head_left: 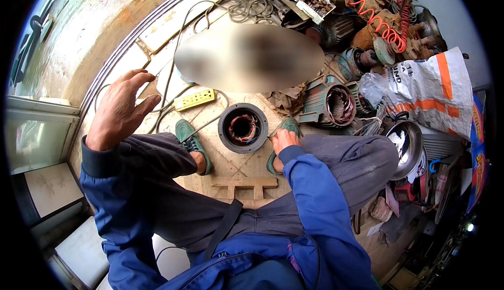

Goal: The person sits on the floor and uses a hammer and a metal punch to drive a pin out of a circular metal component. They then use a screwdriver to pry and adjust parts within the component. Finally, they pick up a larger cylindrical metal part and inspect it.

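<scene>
Two hands are in the single head view, both belonging to the seated person in blue sleeves and grey trousers.

Head view: the left hand (119, 110) is raised above the left knee, fingers spread and slightly curled, palm down, holding nothing and touching nothing. The right hand (284, 140) is low, just beside the right foot in its green shoe (283, 128); its fingers look curled downward, but whether they grip anything cannot be told, as the sleeve and wrist cover most of it.

Between the two feet, on the wooden floor (239, 166), stands the round motor stator (243, 127), dark housing with copper windings visible inside. Its bore faces straight up, so its long axis is vertical. It lies just to the left of the right hand and well to the right of, and below, the left hand. The right hand is judged clearly the nearer of the two.

Beyond the left hand, a yellow power strip (195, 99) lies on the floor with cables running past it. Beyond the right hand sit a second opened motor housing (335, 104), a white sack with orange stripes (430, 90) and a coiled orange hose (373, 17). A metal bowl (407, 148) rests to the right of the right hand.
</scene>
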Tool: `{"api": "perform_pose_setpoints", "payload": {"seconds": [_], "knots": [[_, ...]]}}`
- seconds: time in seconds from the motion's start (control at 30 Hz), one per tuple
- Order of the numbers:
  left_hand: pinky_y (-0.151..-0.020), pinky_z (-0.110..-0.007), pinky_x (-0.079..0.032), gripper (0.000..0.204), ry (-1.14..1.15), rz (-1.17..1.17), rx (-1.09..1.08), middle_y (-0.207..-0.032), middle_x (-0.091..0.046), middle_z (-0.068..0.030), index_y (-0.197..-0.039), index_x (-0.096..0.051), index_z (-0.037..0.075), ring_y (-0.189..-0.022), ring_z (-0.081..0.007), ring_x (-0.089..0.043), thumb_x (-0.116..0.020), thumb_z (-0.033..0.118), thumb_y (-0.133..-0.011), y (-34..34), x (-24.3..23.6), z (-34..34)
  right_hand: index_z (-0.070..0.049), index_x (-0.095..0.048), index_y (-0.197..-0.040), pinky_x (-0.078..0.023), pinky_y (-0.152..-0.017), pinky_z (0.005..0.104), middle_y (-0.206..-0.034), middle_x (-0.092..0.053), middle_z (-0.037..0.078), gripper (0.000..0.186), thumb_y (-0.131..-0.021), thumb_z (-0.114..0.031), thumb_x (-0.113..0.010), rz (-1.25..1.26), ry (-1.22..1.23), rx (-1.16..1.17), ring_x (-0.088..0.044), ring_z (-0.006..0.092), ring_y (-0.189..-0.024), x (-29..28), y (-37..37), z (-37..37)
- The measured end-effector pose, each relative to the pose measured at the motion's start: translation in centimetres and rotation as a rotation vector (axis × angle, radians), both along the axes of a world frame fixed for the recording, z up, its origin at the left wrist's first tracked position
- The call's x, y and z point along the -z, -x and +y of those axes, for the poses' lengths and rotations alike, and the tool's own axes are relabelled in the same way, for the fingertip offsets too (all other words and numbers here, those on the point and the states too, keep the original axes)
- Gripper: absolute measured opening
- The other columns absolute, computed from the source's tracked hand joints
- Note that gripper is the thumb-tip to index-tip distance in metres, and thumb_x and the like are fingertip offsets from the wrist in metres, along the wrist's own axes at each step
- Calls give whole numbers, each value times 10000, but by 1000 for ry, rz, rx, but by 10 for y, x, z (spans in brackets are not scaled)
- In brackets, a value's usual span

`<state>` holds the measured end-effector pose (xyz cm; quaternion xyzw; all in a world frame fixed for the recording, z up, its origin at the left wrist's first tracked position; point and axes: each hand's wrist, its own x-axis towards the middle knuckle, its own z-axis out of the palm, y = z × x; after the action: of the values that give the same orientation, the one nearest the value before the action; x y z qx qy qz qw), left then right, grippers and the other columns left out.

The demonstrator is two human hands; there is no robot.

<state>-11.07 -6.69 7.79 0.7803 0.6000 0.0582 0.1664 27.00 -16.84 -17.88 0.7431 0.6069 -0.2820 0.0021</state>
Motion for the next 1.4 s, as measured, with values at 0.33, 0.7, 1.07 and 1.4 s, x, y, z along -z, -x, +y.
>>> {"api": "perform_pose_setpoints", "payload": {"seconds": [0.33, 0.7, 1.07, 1.4], "knots": [[-1028, -464, -509, 405, -36, -44, 33, -1291, -672, -241, -1223, -685, -34, -1196, -424, -638, -781, 199, -907, 3, 3, 2, -61, -733, -1013, -572, -871, 558, -993, -725, 291, 223, -912, -259, -723, -2, 54, 85, -691, 509, -978, 12, 1, -3], [-1001, -451, -526, 430, 62, 52, 136, -1230, -699, -207, -1236, -704, -28, -1150, -367, -653, -808, 219, -899, -40, 28, 9, -14, -689, -944, -559, -759, 511, -946, -729, 221, 249, -925, -255, -749, 66, -408, -219, -701, 429, -845, -205, -90, 83], [-1102, -502, -434, 647, -9, -169, 85, -1384, -577, -281, -1451, -514, -37, -1271, -463, -538, -700, 358, -974, -121, 187, 7, -62, -685, -951, -600, -779, 487, -949, -740, 149, 156, -926, -214, -659, -79, -235, -450, -737, 375, -911, -216, -69, 92], [-1029, -480, -472, 446, -43, -319, 17, -1270, -647, -231, -1290, -618, -7, -1189, -418, -594, -612, 346, -1018, -151, 274, 0, -134, -789, -789, -539, -534, 429, -755, -736, 47, 98, -843, -117, -710, 88, -504, -616, -739, 229, -729, -206, 48, 109]]}}
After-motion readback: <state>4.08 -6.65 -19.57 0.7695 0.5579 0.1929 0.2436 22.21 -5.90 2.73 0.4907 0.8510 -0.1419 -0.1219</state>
